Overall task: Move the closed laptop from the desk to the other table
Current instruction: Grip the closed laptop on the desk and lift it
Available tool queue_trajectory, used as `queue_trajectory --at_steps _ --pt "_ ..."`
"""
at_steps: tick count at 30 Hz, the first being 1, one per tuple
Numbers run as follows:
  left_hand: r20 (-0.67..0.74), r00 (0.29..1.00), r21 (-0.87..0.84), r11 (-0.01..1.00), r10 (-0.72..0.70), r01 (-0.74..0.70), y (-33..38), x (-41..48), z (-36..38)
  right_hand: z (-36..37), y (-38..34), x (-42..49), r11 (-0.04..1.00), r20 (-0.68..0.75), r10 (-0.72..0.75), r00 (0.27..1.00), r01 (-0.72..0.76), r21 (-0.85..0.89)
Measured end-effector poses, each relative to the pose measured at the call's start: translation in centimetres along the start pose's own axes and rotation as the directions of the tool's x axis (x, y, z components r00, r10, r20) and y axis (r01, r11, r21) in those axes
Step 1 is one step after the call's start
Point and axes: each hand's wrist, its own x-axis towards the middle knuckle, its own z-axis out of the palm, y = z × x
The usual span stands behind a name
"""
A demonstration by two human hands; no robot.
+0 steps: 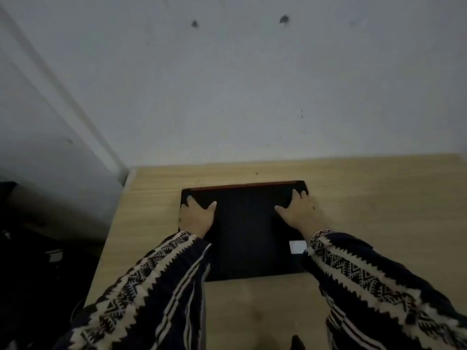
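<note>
A closed black laptop (246, 231) with a reddish strip along its far edge and a white sticker near its right side lies flat on a light wooden table (366, 210). My left hand (197, 215) grips the laptop's left edge, thumb on the lid and fingers curled around the side. My right hand (298, 210) holds the right edge the same way, thumb spread across the lid. Both forearms wear dark patterned sleeves and cover the laptop's near corners.
A grey wall (240, 84) rises directly behind the table's far edge. The table's left edge (113, 236) drops to a dark area holding dim, unclear objects (38, 248). Bare wood shows to the right of the laptop and in front of it.
</note>
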Motion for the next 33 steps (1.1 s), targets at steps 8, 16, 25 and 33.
queue_trajectory --at_steps 8,16,25,33 --pt "-0.138 0.964 -0.098 0.972 -0.227 0.214 -3.2 0.1 1.5 4.1 1.0 -1.6 0.960 -0.204 0.268 0.942 -0.243 0.138" --pt "-0.124 0.918 0.000 0.926 -0.376 0.379 -3.9 0.0 1.9 4.6 3.6 -3.3 0.891 -0.300 0.421 0.856 -0.327 0.316" --pt "0.000 0.915 -0.095 0.911 -0.404 0.402 -5.2 0.3 1.2 3.4 6.6 -2.4 0.854 -0.201 0.417 0.886 -0.307 0.420" --pt "0.033 0.965 -0.113 0.958 -0.261 0.263 -5.5 -0.1 0.4 1.8 6.9 -1.8 0.789 -0.008 0.393 0.919 -0.333 0.517"
